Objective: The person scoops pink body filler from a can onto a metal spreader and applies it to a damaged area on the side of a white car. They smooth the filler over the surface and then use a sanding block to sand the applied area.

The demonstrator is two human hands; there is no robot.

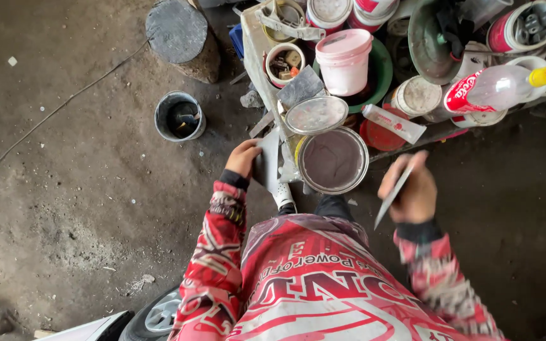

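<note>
We saw the right hand (414, 192) gripping a thin scraper (394, 194), just right of the open tin (332, 160) of grey paste. The left hand (242, 158) held a pale panel (269, 165) beside that tin; a small bucket (179, 116) on the floor held dark tools.

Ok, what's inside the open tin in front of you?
The open tin holds smooth grey-mauve paste nearly to the rim. Its depth and bottom are covered. The loose lid leans at its rear edge.
</note>
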